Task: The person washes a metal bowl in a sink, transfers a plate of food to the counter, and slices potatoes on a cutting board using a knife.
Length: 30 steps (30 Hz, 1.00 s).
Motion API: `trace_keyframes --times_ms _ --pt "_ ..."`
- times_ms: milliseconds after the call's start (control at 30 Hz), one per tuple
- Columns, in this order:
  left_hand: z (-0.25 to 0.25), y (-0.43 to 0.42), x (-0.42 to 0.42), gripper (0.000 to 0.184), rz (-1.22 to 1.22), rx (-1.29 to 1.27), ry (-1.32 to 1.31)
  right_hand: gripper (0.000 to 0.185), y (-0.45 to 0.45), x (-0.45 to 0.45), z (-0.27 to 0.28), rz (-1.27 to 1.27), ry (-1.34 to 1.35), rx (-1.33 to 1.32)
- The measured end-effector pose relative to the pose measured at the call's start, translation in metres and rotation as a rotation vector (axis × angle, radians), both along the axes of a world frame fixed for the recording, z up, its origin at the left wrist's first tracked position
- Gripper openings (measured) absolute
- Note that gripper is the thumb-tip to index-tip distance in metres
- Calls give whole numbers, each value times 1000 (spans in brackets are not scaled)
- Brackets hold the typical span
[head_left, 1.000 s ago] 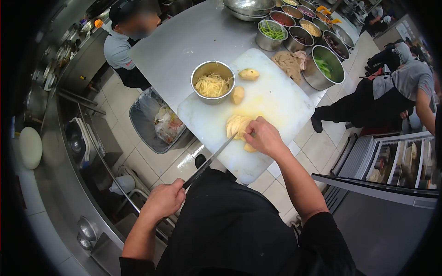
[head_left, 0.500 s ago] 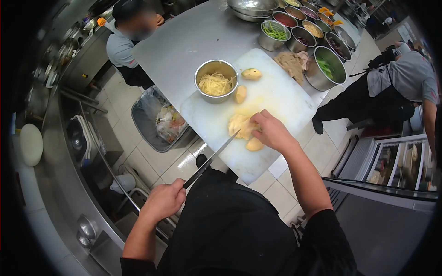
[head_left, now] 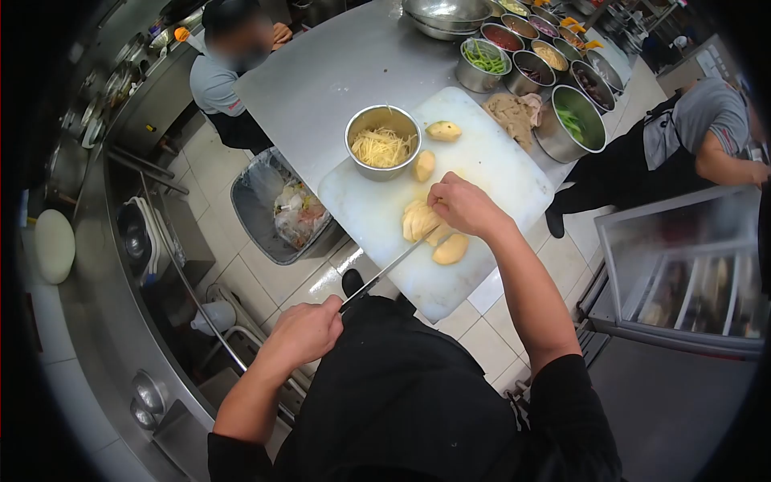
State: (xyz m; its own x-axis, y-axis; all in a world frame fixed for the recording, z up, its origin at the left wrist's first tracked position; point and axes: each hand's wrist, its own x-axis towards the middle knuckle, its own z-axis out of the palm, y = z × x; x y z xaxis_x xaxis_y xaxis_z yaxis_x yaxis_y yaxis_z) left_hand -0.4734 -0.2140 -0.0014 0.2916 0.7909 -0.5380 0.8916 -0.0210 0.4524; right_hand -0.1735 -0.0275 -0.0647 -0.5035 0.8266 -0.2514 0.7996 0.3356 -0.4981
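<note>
My left hand (head_left: 309,331) is closed around the handle of a long kitchen knife (head_left: 387,273), its blade slanting up to the right across the white cutting board (head_left: 502,181). At the tip lies a pile of pale yellow slices (head_left: 417,219), peeled root, perhaps ginger or potato. The fingers of my right hand (head_left: 464,205) are bent and pinched at the pile's right edge, partly hiding it. A peeled piece (head_left: 450,249) lies just below, with two more, one (head_left: 425,166) beside a metal pot (head_left: 382,172) and one (head_left: 443,131) further back. Yellow shreds (head_left: 381,148) fill the pot.
Raw meat (head_left: 511,116) lies on the board's far right corner beside a metal pot of green vegetables (head_left: 585,132). Several ingredient pots and bowls (head_left: 446,16) stand behind. A waste bin (head_left: 281,249) is left of the table. Co-workers stand at left and right, beside an open lid (head_left: 666,257).
The knife blade has shifted right, and my right hand has moved slightly up with its fingers drawn in. The lower piece lies slightly right. The right co-worker has shifted, and a lid has come into view.
</note>
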Motion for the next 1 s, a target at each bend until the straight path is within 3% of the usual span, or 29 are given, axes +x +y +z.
trace_keyframes --times_ms 333,533,667,900,1000 --pt "-2 2 -1 20 -5 -41 1 9 3 10 -11 -140 149 16" --pt "-3 -4 -7 19 47 -45 -55 10 -24 16 -9 -382 402 319" --pt "7 -8 -12 20 155 -87 -98 15 -60 12 -32 -230 315 616" --pt "11 -6 -12 20 214 -88 -65 17 -83 13 -44 -123 300 520" --pt "14 -5 -7 21 187 -54 -43 26 -85 19 -37 -216 304 500"
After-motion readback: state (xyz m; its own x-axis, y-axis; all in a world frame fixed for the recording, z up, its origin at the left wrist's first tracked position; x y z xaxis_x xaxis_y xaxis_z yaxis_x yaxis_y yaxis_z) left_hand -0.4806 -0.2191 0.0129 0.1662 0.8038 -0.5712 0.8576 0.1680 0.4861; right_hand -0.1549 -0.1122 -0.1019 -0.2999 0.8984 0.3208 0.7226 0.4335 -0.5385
